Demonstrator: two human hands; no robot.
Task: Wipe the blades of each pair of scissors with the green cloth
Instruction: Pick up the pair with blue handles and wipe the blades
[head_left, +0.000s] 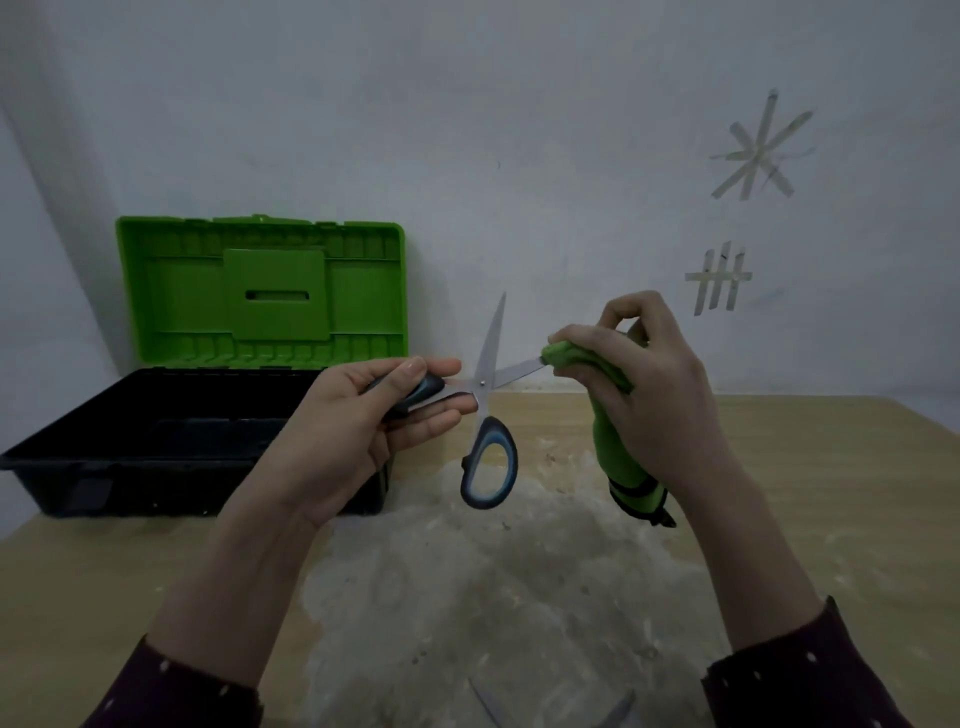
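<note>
A pair of scissors (488, 384) with black and blue handles is held open above the table. My left hand (358, 421) grips one handle; the other handle loop hangs down free. One blade points up, bare. The other blade points right, and its tip is wrapped in the green cloth (597, 395). My right hand (644, 384) pinches the cloth around that blade, and the rest of the cloth hangs down below the hand. Metal blades of another pair of scissors (613, 712) show at the bottom edge on the table.
An open toolbox (171, 436) with a black tray and an upright green lid stands at the back left of the wooden table (831, 493). A grey wall with strips of tape rises right behind the table. A pale worn patch covers the table's middle.
</note>
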